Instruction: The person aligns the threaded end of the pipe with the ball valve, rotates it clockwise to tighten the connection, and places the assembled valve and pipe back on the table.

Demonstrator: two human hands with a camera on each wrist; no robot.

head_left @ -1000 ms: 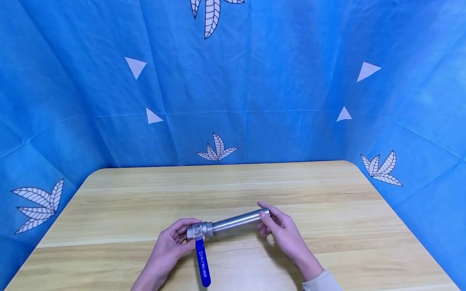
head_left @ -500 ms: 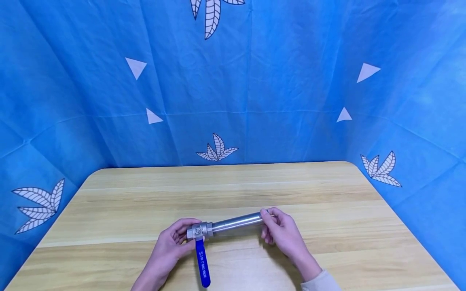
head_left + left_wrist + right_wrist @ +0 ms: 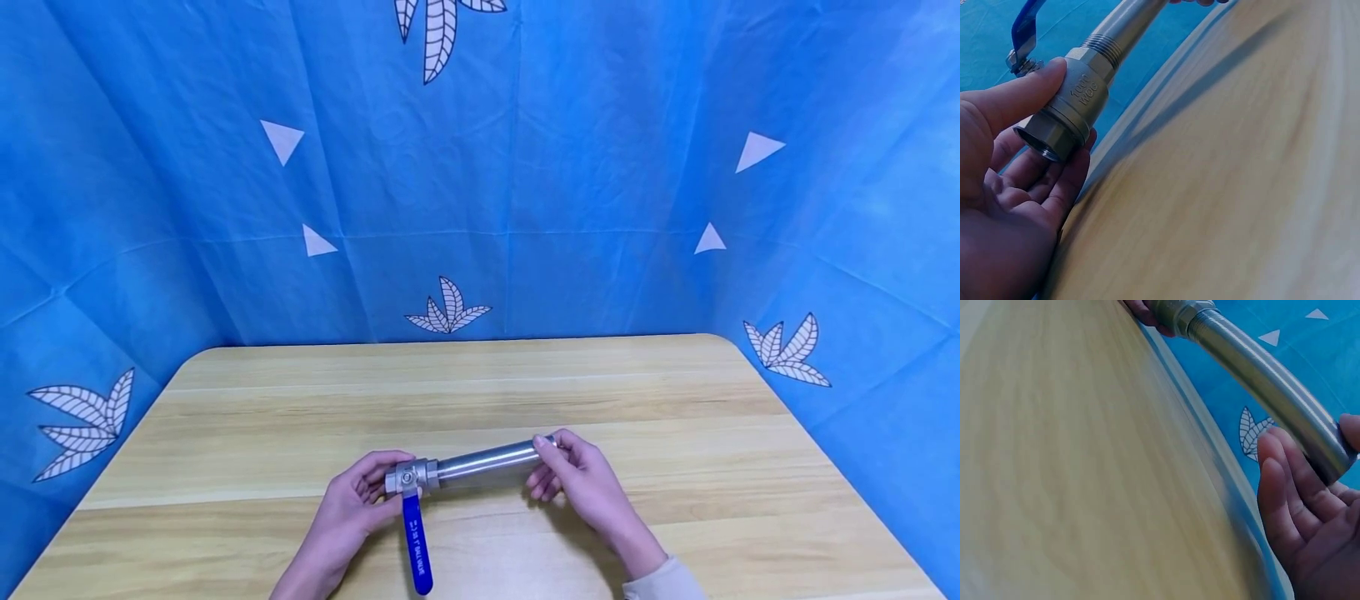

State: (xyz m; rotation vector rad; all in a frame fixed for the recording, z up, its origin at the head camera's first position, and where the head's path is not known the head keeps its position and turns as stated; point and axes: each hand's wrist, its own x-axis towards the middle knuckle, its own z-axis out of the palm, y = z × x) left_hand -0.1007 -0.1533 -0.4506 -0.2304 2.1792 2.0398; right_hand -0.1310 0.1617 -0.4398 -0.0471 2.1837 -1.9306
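Note:
A metal ball valve (image 3: 411,476) with a long blue lever handle (image 3: 417,546) is held in my left hand (image 3: 348,504), thumb on the near side and fingers behind. From the valve a shiny steel pipe (image 3: 487,459) runs to the right, its far end slightly raised. In the left wrist view, a band of pipe thread (image 3: 1101,50) shows just outside the valve's hex collar. My right hand (image 3: 585,479) pinches the pipe's free end between thumb and fingers; its lower fingers hang loosely below. The valve's other opening (image 3: 1047,150) faces my left palm.
A pale wooden table (image 3: 480,383) lies under both hands, and the pipe is held above it. Blue cloth (image 3: 600,167) printed with white leaves and triangles hangs behind the table and along both sides.
The fingers of my right hand have shifted round the pipe's end: the outstretched index finger has curled in, and the lower fingers have loosened since. My left hand and the valve stay in place.

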